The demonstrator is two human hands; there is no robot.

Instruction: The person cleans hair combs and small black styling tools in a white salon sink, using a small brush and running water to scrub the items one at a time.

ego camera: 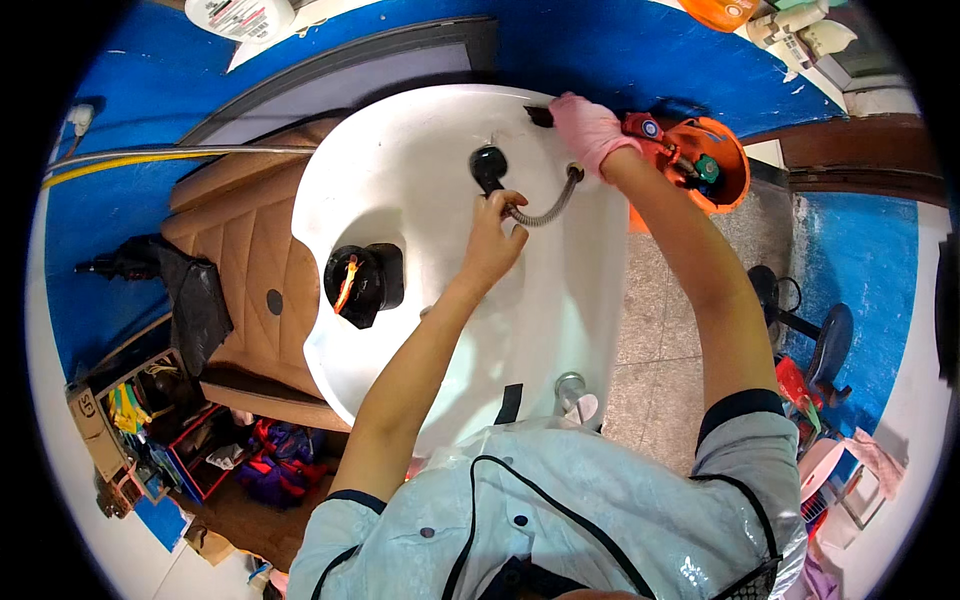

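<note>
A white shampoo basin (442,120) lies before me. Inside it, my left hand (495,236) grips the handle end of a black shower head (489,163), where its ribbed metal hose (551,214) begins. The hose curves to a fitting in the basin deck. At the far right corner of the basin, a pink cloth (589,131) covers my right hand (611,154), hiding the fingers. A black flap (538,115) shows beside the cloth. A black neck rest (364,281) sits in the basin's left notch, with an orange strip on it.
A brown padded recliner (255,255) adjoins the basin on the left. An orange bucket (731,165) stands beyond my right wrist, with a red and green valve fitting near it. A chrome tap (571,390) rises near my apron. Bottles (240,16) stand on the ledge above the blue wall.
</note>
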